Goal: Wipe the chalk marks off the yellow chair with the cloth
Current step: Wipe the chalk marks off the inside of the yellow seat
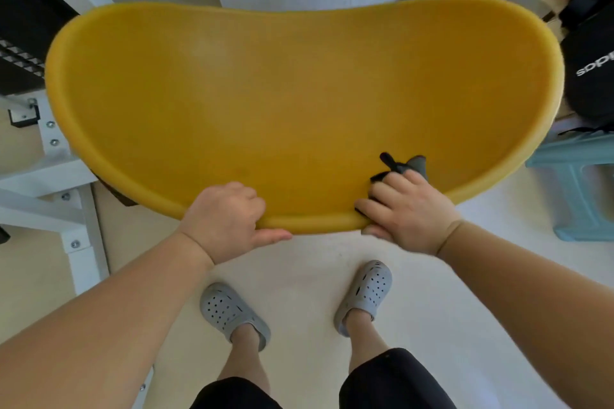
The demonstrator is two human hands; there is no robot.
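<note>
Here the fingers of the right hand (408, 212) are curled round the dark cloth (412, 164), pressed on the yellow chair (299, 93) near its front edge, the wide seat lying leftward and beyond, while the left hand (226, 216) clamps that edge.

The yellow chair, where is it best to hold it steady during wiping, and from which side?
Probably the near rolled rim of the yellow chair, taken from the person's side. The rim is thick and rounded, so the fingers curl over it and the thumb goes beneath, as the left hand does. The right hand holds the cloth beside it.
</note>
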